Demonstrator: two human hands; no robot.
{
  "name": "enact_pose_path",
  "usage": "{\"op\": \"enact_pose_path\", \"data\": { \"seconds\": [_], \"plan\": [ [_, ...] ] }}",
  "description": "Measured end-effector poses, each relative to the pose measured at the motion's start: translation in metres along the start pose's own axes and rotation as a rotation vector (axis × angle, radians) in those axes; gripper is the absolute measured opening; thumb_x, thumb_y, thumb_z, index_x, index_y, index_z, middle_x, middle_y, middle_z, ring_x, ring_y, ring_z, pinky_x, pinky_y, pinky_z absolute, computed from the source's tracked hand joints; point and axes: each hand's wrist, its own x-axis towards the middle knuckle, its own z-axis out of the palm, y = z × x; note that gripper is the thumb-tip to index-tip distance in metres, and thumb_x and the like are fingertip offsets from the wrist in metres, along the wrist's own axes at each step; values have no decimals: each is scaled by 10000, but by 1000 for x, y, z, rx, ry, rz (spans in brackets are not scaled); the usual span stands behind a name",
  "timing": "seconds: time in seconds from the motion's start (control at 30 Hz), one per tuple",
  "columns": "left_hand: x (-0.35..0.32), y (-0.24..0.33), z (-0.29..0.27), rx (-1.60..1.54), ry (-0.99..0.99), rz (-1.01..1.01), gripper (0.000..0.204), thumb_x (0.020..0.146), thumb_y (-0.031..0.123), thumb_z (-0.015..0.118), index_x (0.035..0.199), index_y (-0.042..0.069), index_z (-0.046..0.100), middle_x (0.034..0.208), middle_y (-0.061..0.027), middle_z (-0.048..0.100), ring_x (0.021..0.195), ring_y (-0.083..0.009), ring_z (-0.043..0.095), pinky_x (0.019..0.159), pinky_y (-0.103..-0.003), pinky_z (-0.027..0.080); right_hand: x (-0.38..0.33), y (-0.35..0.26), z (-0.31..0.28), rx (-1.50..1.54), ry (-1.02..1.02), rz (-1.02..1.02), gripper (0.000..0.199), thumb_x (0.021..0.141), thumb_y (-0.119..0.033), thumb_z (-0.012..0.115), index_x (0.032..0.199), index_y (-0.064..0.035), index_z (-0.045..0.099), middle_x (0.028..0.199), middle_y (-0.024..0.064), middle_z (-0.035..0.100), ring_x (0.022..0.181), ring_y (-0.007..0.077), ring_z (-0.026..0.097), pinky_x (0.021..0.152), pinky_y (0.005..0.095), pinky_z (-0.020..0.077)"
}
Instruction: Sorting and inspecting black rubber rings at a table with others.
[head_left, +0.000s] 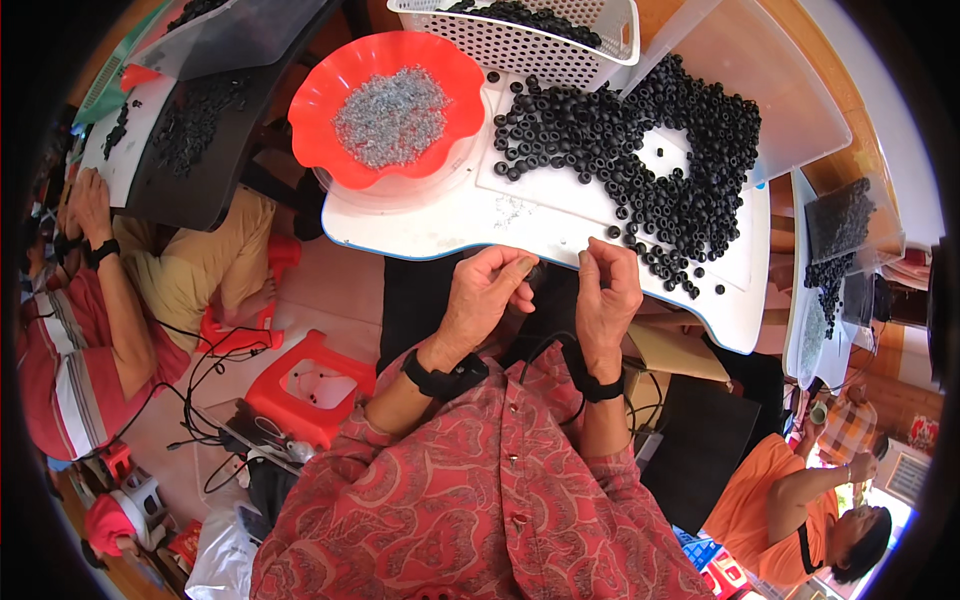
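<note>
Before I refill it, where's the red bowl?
In the head view, the red bowl sits on the white table at its left end, left of the black beads, near the white basket.

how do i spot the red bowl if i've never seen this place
Start with the white table before the person. At its far left end, left of the white perforated basket, sits the red bowl. Its wavy rim and small silvery pieces distinguish it from the basket.

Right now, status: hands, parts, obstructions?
Left hand and right hand at white table's near edge, fingers bent, grip unclear. Black pieces piled beyond. Red bowl left of pile. Nothing visibly blocking.
</note>
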Motion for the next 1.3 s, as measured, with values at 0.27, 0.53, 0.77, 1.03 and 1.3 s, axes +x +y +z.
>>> {"op": "enact_pose_path", "data": {
  "seconds": [0.27, 0.53, 0.77, 1.03, 1.3],
  "plan": [
    [0, -3, 0, -5, 1, -18, 224, 956, 172, 627, 1043, -34, 654, 756, -37, 630, 607, -82, 598, 569, -216, 544, -5, 11, 2, -5, -25, 52, 125, 825, 47, 655, 943, 7, 641, 870, 109, 619, 766, 229, 624, 675, 323, 505],
    [1, -4, -1, -21, -5, -4, 212, 958, 153, 619, 1047, -38, 653, 769, -39, 631, 627, -80, 600, 574, -225, 556, -5, 16, 3, 0, 7, 65, 134, 816, 45, 664, 943, 7, 643, 852, 110, 623, 748, 233, 628, 658, 326, 508],
    [0, -2, -2, -8, 1, -20, 207, 960, 147, 613, 1045, -38, 652, 770, -38, 628, 633, -79, 600, 585, -226, 558, -5, 5, 13, -64, -53, -23, 130, 816, 32, 659, 940, -7, 652, 873, 122, 612, 723, 276, 622, 637, 347, 508],
    [0, -4, -4, -23, -5, -18, 222, 958, 157, 623, 1050, -42, 648, 794, -34, 628, 637, -74, 597, 583, -219, 555, 12, -3, 32, -309, -196, -277, 348, 748, 41, 626, 1071, -68, 690, 1011, 92, 617, 931, 273, 566, 780, 387, 445],
    [0, -3, -5, -23, 2, -20, 222, 957, 159, 624, 1051, -42, 647, 813, -32, 627, 651, -70, 597, 584, -218, 557, 10, 5, 35, -219, -164, -257, 273, 761, 52, 623, 1016, -33, 668, 999, 107, 612, 914, 294, 566, 767, 391, 460]
  ]
}}
